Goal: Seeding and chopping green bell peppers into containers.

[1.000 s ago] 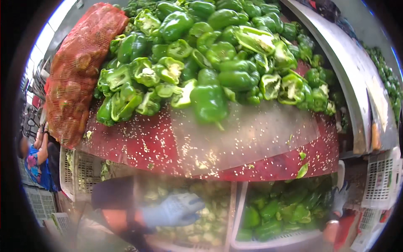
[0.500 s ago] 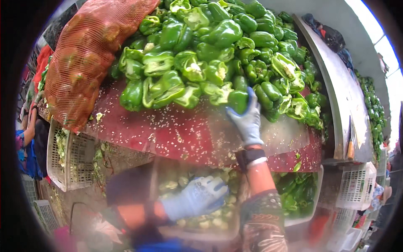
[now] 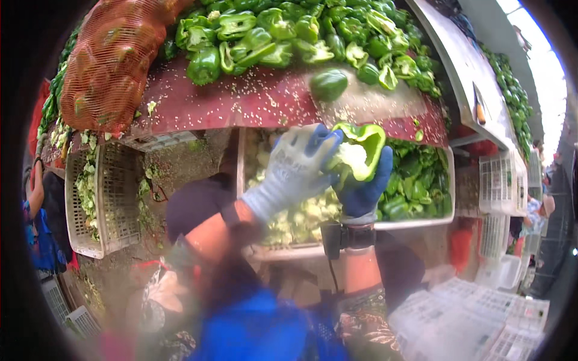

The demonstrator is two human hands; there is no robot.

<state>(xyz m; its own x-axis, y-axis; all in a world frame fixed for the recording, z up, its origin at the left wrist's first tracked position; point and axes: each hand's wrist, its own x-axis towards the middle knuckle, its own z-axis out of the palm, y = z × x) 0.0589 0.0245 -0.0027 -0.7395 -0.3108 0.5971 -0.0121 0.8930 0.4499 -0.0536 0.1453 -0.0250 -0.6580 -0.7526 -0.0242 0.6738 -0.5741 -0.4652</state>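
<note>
A cut green bell pepper (image 3: 375, 142) is held above the crates, its hollow side and pale seed core (image 3: 354, 157) showing. My right hand (image 3: 367, 189), in a blue and grey glove, cups it from the right and below. From the left, my left hand (image 3: 289, 171), gloved alike, has its bent fingers closed at the pale core; the fingertips are partly hidden. Beyond both hands, a whole green pepper (image 3: 329, 85) lies apart from the heap of peppers (image 3: 283, 36) on the red, seed-strewn table (image 3: 235, 99).
Below my hands stand a crate of pale cores (image 3: 301, 224) and a crate of green peppers (image 3: 415, 192). An orange mesh sack (image 3: 111, 66) lies at the far left, above a crate of scraps (image 3: 108, 198). A knife (image 3: 478, 105) rests on the right-hand ledge.
My right hand has come back from the heap to above the crates. My left hand has risen from the core crate to meet it at the cut pepper. The view has tilted downward.
</note>
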